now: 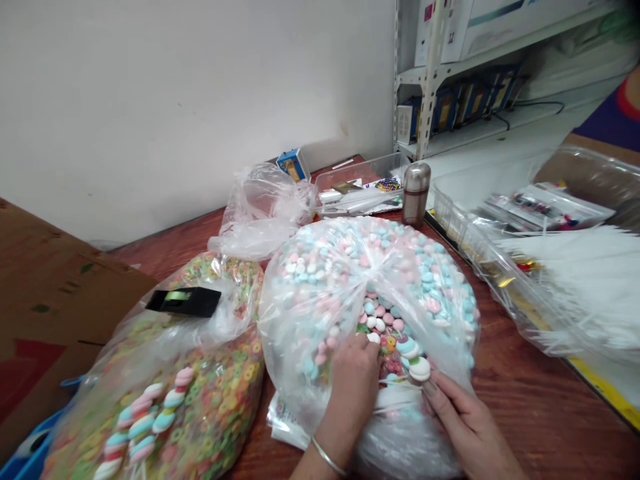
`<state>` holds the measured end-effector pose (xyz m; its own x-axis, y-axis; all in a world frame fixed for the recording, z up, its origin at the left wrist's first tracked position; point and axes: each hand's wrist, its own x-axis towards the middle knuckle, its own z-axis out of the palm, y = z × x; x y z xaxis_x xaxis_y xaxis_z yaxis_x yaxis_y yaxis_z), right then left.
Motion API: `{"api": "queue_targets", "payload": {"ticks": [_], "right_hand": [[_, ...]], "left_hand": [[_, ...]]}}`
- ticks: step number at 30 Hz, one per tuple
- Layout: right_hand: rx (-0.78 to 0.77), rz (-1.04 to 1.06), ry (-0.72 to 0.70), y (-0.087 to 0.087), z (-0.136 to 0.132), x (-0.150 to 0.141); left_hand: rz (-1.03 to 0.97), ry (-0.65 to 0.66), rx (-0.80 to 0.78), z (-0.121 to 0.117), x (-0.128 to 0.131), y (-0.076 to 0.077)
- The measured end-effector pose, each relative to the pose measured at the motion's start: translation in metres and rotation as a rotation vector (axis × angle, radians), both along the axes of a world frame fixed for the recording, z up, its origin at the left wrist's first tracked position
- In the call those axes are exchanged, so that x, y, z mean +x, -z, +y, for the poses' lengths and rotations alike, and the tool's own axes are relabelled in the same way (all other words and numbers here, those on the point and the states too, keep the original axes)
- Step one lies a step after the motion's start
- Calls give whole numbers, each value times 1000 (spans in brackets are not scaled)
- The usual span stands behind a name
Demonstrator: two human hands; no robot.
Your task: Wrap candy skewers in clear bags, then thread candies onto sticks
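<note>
A large clear plastic bag (pixel 320 280) full of pink, blue and white button-shaped candies sits in front of me, torn open toward me. My left hand (pixel 356 370) reaches into the opening with curled fingers, beside loose candies (pixel 383 319); what its fingertips hold is hidden. My right hand (pixel 455 407), at the right edge of the opening, pinches a short candy skewer (pixel 413 357) stacked with blue and white candies and coloured rings. To the left, several finished-looking candy skewers (pixel 143 423) lie on a bag of small coloured ring candies (pixel 230 387).
A black tape dispenser (pixel 185 301) rests on the ring-candy bag. Behind are a crumpled plastic bag (pixel 265 207), a clear tray (pixel 327 210) and a metal shaker-like container (pixel 416 193). White sticks (pixel 585 280) fill a clear bin at right. A cardboard box (pixel 55 307) stands left; a person's sleeve (pixel 610 113) shows far right.
</note>
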<state>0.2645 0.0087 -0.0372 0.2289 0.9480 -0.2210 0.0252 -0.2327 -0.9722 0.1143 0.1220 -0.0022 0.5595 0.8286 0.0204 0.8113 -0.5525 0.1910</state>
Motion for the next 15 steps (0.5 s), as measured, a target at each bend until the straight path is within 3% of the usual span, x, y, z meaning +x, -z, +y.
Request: {"api": "queue_targets", "payload": {"ticks": [3,5,7,11,13,15], "right_hand": [[33,-86,-25,-6,-2,1],[76,-178,-52,-10,-3,2],[109,-276,-97,-13,-3,2],[135,-440,-186,-14,0,0],[138,-498,-198,-15,2,-2],[140,-532,-193,-16,3,-3]], "left_hand": [[-93,-40,-14,1,4,0],[-302,-113,-96,2,3,-3],[-621,-265,-296,3,1,-9],[-1175,-580,-883,4,-4,-18],[-1280,-615,-996,3,-5,-20],[-1313,-613,-998,1,-5,-21]]}}
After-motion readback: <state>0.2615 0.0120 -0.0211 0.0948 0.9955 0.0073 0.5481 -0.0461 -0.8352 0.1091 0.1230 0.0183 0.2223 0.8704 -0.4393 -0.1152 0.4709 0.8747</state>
